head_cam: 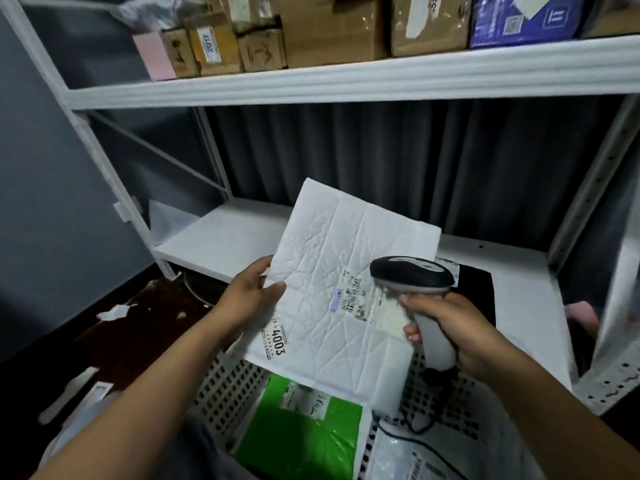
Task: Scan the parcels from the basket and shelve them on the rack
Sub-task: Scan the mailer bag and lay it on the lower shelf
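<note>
My left hand [252,292] pinches the left edge of a white padded mailer [332,271], held flat above the basket with its shipping label and a "4003" sticker facing up. My right hand [450,327] grips the handle of a grey and black barcode scanner [412,275], whose head hovers just over the mailer's label. Below, the white perforated basket [228,386] holds a green parcel [308,431] and a clear plastic-wrapped parcel [408,455]. The white rack's lower shelf [225,237] lies behind the mailer.
The rack's upper shelf [346,81] carries several cardboard boxes [332,29], a pink box [154,55] and a blue parcel [526,19]. A dark curtain hangs behind the rack. Paper scraps [114,311] lie on the dark floor at left. A black item [474,289] sits on the lower shelf.
</note>
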The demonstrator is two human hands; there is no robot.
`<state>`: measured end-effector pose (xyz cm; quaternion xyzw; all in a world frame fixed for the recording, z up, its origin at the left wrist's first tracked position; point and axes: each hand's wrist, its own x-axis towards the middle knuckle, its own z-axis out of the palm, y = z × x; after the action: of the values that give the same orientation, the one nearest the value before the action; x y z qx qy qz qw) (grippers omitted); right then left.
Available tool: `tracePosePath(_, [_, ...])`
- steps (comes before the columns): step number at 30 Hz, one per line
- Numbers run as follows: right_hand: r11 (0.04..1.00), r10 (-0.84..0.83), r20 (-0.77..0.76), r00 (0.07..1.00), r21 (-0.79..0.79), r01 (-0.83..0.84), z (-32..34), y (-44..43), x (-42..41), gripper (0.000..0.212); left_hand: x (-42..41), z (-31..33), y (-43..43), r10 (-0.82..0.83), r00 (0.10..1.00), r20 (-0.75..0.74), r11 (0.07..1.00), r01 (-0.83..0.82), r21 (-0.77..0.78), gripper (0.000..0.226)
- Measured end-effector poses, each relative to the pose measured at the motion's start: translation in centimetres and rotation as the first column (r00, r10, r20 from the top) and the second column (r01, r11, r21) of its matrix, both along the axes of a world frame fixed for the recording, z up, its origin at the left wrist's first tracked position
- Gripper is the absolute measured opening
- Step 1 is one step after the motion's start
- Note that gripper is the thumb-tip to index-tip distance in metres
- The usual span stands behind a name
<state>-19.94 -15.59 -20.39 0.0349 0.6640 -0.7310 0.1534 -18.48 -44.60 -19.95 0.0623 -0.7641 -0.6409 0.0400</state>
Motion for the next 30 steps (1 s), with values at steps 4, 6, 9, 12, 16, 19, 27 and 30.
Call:
tracePosePath(4, [0.994, -0.093, 0.010, 0.996, -0.063, 0.094, -0.1, -0.1, -1.2, 0.010, -0.6, 1.1, 0.9, 0.025, 0.998, -0.052, 0.998, -0.028, -0.056, 0.036])
tracePosePath(6, [0.974, -0.170, 0.016, 0.985, -0.146, 0.171, -0.1, 0.0, -1.9, 0.013, -1.1, 1.5, 0.7, 0.065, 0.997, -0.041, 0.993, -0.069, -0.099, 0.037])
tracePosePath(9, [0.913, -0.287, 0.060, 0.956, -0.284, 0.292, 0.1, -0.3, -2.7, 0.008, -1.8, 1.7, 0.2, 0.138, 0.988, -0.065, 0.987, -0.143, -0.079, 0.034])
tracePosePath(12, [0.845, -0.363, 0.126, 0.923, -0.373, 0.383, 0.2, -1.1, -3.2, 0.010, -2.3, 1.4, 1.1, 0.184, 0.981, -0.054, 0.974, -0.174, 0.146, 0.030])
tracePosePath(16, [0.832, -0.377, 0.132, 0.917, -0.387, 0.398, -0.4, -2.5, -3.1, 0.010, -2.5, -0.3, 3.9, 0.092, 0.996, -0.015, 0.974, -0.087, 0.210, 0.044])
tracePosePath(19, [0.901, -0.322, 0.054, 0.945, -0.290, 0.323, -1.1, -2.9, -2.8, 0.008, -2.5, -1.3, 5.2, 0.109, 0.994, -0.032, 0.980, -0.102, 0.169, 0.048])
tracePosePath(27, [0.998, -0.067, 0.001, 0.998, -0.019, 0.067, -0.6, -1.4, -2.3, 0.010, -3.4, -1.2, 3.1, 0.299, 0.948, -0.107, 0.951, -0.305, -0.043, 0.040])
tracePosePath(30, [0.990, -0.020, -0.079, 0.997, 0.135, 0.031, 0.2, -0.7, -2.0, 0.017, -3.8, -1.6, 2.0, 0.313, 0.941, -0.129, 0.935, -0.329, -0.131, 0.039])
